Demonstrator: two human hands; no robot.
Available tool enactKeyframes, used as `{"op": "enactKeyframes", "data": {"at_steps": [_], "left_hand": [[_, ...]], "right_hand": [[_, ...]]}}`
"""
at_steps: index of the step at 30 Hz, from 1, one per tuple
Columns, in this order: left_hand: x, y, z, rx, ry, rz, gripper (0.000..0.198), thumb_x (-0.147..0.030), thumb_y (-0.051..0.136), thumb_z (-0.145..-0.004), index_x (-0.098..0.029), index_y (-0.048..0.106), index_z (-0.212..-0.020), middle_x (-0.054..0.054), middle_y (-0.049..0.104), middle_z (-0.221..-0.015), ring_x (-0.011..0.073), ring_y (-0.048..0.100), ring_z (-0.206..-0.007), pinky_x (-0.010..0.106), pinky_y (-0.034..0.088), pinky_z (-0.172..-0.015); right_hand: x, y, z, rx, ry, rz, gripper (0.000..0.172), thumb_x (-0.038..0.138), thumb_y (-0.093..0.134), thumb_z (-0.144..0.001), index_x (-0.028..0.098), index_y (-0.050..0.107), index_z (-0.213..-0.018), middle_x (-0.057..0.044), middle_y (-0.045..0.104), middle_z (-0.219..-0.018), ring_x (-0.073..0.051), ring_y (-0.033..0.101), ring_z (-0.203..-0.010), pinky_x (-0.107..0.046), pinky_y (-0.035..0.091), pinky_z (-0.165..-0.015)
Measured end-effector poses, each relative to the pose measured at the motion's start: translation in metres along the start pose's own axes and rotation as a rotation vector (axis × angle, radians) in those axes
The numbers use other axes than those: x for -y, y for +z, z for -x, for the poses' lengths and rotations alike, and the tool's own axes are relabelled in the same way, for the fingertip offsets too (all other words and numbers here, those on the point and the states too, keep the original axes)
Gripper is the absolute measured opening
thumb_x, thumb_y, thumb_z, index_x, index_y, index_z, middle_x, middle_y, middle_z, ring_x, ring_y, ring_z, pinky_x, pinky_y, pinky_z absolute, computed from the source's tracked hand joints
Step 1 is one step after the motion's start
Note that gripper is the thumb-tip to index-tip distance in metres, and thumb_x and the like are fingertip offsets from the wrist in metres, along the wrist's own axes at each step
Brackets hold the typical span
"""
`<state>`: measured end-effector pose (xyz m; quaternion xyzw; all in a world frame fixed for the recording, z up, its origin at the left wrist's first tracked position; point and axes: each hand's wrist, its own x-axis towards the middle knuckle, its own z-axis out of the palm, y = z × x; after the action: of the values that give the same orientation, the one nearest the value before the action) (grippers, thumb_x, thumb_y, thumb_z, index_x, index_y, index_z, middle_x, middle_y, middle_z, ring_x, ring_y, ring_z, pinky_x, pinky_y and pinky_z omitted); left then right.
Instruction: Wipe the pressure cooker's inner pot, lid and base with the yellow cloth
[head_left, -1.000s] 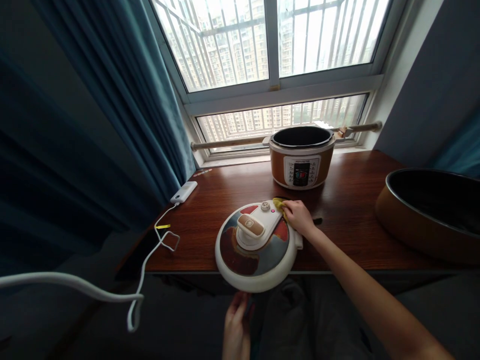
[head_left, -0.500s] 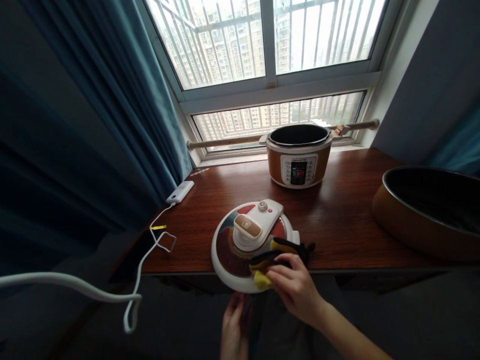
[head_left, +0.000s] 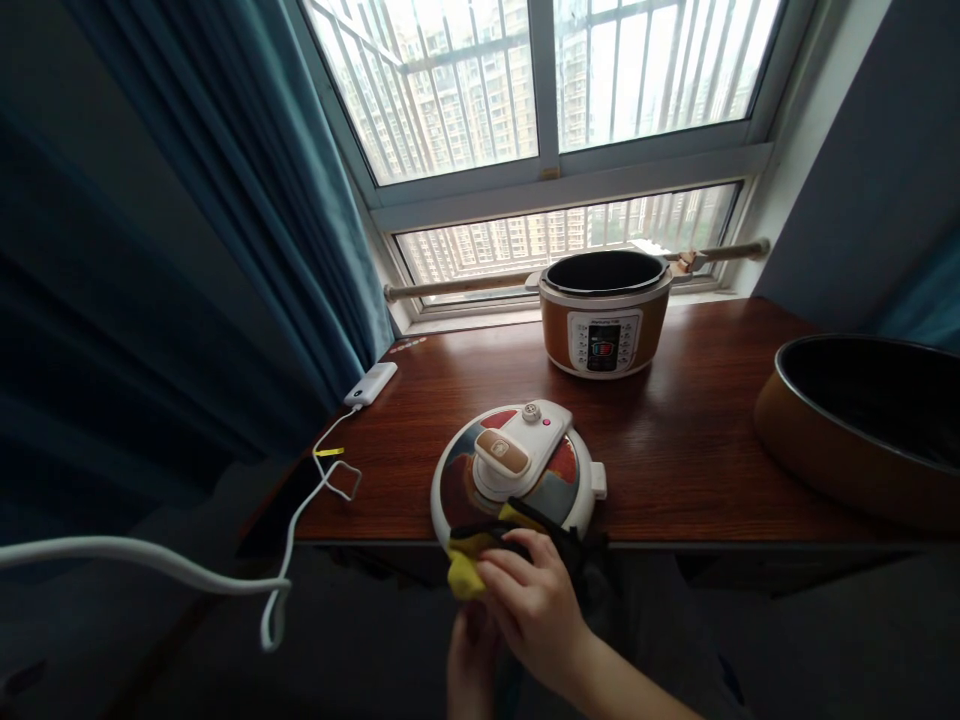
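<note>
The round white pressure cooker lid [head_left: 442, 495], with a brown handle on top and a red and dark patterned face, lies at the table's near edge. My right hand [head_left: 532, 600] is closed on a yellow and black cloth [head_left: 466, 572] and presses it to the lid's near rim. Below that rim, my left hand [head_left: 472, 640] grips the lid from underneath; the cloth and right hand hide part of its fingers.
Behind the lid stands a brown and white electric pressure cooker [head_left: 606, 335], uncovered. A large brown pot [head_left: 825, 450] is at the right. On the left lie a white device [head_left: 371, 384] and its white cable [head_left: 300, 510]. A blue curtain [head_left: 292, 220] hangs beside the window.
My right hand has slid the cloth left and toward me, from the lid's right front to its near rim. The left hand stays below the lid. The whole view has shifted slightly.
</note>
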<state>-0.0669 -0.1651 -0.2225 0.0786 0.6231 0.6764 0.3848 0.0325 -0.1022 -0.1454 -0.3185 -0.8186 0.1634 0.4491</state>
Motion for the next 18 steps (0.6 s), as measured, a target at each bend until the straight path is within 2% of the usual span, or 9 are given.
{"op": "enactKeyframes", "data": {"at_steps": [2,5,6,8,10,12,15,18], "left_hand": [[-0.001,-0.012,0.006,-0.003,0.275,-0.196,0.041,-0.032,0.072,-0.061,-0.018,0.058,-0.096,0.006,0.060,-0.089,0.0215,0.057,-0.083,0.029,0.048,-0.068],[-0.021,-0.021,0.016,0.058,0.779,-0.569,0.037,-0.032,0.062,-0.072,-0.021,0.055,-0.107,0.008,0.056,-0.102,0.0219,0.057,-0.090,0.033,0.049,-0.076],[-0.030,-0.019,0.018,0.106,0.894,-0.680,0.039,-0.030,0.060,-0.075,-0.022,0.053,-0.113,0.010,0.054,-0.109,0.0234,0.056,-0.096,0.036,0.048,-0.080],[-0.047,-0.011,0.018,0.190,1.037,-0.862,0.049,-0.026,0.055,-0.079,-0.024,0.042,-0.126,0.012,0.047,-0.125,0.0276,0.047,-0.114,0.044,0.043,-0.092],[-0.058,0.003,0.013,0.243,1.084,-0.993,0.056,-0.027,0.048,-0.083,-0.025,0.029,-0.136,0.013,0.038,-0.135,0.0302,0.034,-0.126,0.051,0.035,-0.099],[-0.063,0.015,0.000,0.233,1.094,-1.074,0.058,-0.028,0.044,-0.085,-0.022,0.023,-0.139,0.014,0.034,-0.140,0.0308,0.026,-0.131,0.054,0.031,-0.101],[-0.071,0.026,-0.032,0.158,1.064,-1.133,0.055,-0.032,0.042,-0.087,-0.017,0.026,-0.138,0.016,0.033,-0.141,0.0302,0.024,-0.132,0.052,0.029,-0.103],[-0.091,0.032,-0.077,0.173,0.971,-1.175,0.051,-0.038,0.038,-0.087,-0.011,0.038,-0.131,0.019,0.040,-0.135,0.0287,0.032,-0.129,0.047,0.028,-0.105]], "right_hand": [[0.004,0.002,-0.006,-0.098,0.172,0.063,0.023,0.017,0.050,-0.080,0.023,0.062,-0.099,-0.002,0.066,-0.101,-0.025,0.047,-0.097,-0.043,0.040,-0.085],[0.014,0.005,-0.021,-0.106,0.323,0.040,0.024,0.016,0.051,-0.080,0.022,0.065,-0.099,-0.004,0.066,-0.102,-0.026,0.051,-0.096,-0.046,0.041,-0.086],[0.018,0.006,-0.027,-0.085,0.334,-0.023,0.024,0.017,0.051,-0.081,0.021,0.065,-0.099,-0.004,0.066,-0.104,-0.026,0.052,-0.097,-0.046,0.042,-0.088],[0.025,0.005,-0.035,-0.046,0.325,-0.228,0.025,0.017,0.048,-0.084,0.020,0.064,-0.102,-0.005,0.065,-0.106,-0.022,0.056,-0.099,-0.040,0.045,-0.090],[0.026,0.002,-0.038,-0.039,0.314,-0.433,0.027,0.018,0.043,-0.087,0.020,0.063,-0.105,-0.004,0.066,-0.106,-0.017,0.059,-0.099,-0.031,0.048,-0.089],[0.019,-0.005,-0.033,-0.088,0.305,-0.485,0.028,0.017,0.040,-0.089,0.019,0.062,-0.108,-0.004,0.065,-0.107,-0.014,0.059,-0.101,-0.028,0.048,-0.090],[-0.004,-0.015,-0.016,-0.198,0.260,-0.280,0.031,0.015,0.041,-0.088,0.018,0.058,-0.113,-0.007,0.059,-0.118,-0.018,0.052,-0.113,-0.034,0.042,-0.098],[-0.029,-0.023,0.006,-0.234,0.249,-0.095,0.034,0.014,0.043,-0.087,0.018,0.054,-0.119,-0.008,0.054,-0.125,-0.020,0.048,-0.118,-0.038,0.041,-0.100]]}}
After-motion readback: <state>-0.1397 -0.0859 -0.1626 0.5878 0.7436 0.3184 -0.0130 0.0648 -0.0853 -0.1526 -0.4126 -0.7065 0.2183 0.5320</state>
